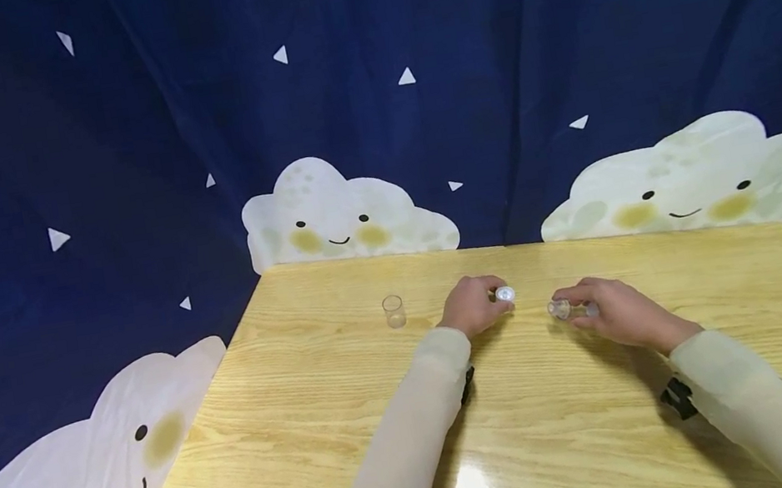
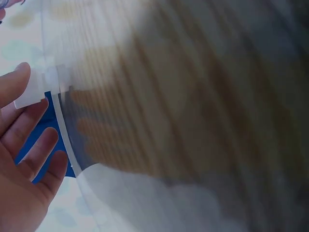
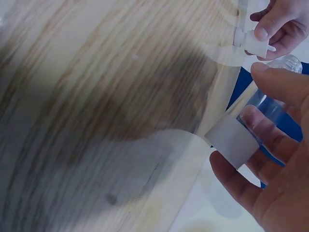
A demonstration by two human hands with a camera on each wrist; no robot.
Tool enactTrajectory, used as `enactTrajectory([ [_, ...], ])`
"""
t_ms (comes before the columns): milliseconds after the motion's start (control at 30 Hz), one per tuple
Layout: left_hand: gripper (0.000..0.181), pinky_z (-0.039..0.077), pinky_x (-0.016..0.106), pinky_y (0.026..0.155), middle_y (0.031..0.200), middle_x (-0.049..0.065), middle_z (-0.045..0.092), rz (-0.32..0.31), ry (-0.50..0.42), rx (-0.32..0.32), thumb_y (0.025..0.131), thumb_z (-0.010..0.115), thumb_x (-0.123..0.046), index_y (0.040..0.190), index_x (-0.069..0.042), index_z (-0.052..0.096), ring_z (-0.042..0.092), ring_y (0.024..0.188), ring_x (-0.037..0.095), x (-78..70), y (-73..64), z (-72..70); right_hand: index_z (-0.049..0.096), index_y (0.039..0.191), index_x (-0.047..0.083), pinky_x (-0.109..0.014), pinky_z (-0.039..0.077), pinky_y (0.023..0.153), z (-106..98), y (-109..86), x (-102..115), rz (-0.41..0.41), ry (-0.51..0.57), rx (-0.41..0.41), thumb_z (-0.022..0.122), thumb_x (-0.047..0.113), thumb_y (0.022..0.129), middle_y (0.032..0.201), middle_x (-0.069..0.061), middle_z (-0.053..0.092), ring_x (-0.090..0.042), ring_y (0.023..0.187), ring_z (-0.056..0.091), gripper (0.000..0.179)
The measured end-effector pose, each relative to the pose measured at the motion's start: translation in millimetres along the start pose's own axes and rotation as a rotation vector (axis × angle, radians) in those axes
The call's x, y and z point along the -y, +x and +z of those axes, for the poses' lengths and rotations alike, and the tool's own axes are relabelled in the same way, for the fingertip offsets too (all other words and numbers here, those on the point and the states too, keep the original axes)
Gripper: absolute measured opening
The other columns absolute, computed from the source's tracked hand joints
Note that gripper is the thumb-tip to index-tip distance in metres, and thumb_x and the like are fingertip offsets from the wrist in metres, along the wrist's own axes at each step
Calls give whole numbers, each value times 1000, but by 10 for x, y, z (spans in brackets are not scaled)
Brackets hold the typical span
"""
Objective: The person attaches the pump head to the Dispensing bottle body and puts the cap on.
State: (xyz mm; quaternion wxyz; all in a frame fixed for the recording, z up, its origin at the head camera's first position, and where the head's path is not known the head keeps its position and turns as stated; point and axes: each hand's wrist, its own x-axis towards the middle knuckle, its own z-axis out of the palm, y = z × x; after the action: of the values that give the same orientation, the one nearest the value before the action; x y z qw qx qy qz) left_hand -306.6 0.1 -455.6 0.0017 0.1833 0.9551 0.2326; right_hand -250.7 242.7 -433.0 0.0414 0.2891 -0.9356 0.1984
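My left hand [image 1: 472, 305] pinches a small white cap-like piece [image 1: 506, 295] between thumb and fingers, low over the table. In the right wrist view this white piece [image 3: 257, 44] shows a narrow nozzle-like tip on one side and a collar on the other. My right hand [image 1: 620, 313] holds a small clear bottle [image 1: 560, 309] tilted on its side, its ridged neck end toward the left hand. A white band [image 3: 232, 140] covers the bottle's other end. Left of the left hand, a clear open cylinder [image 1: 394, 312] stands upright on the table, apart from both hands.
The light wooden table [image 1: 297, 427] spreads under both arms. Its far edge meets a dark blue curtain [image 1: 354, 98] printed with smiling white clouds and small triangles. A black wrist strap [image 1: 678, 398] shows by the right sleeve.
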Motion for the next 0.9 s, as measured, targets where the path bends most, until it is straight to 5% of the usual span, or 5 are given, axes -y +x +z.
enactTrajectory([
  [633, 28, 54, 26, 86, 112, -9, 74, -54, 43, -8, 89, 73, -38, 116, -30, 73, 69, 103, 13, -42, -66, 1, 67, 124, 5, -45, 56, 76, 2, 11, 44, 5, 0, -6, 77, 7, 84, 100, -9, 70, -29, 92, 69, 42],
  [900, 29, 53, 21, 79, 107, -7, 74, -50, -41, -17, 92, 71, -33, 120, -27, 70, 69, 93, 10, -11, -85, -11, 67, 123, 6, -46, 56, 78, -21, 52, 57, -2, -14, -13, 77, 7, 84, 100, -9, 71, -30, 92, 69, 41],
])
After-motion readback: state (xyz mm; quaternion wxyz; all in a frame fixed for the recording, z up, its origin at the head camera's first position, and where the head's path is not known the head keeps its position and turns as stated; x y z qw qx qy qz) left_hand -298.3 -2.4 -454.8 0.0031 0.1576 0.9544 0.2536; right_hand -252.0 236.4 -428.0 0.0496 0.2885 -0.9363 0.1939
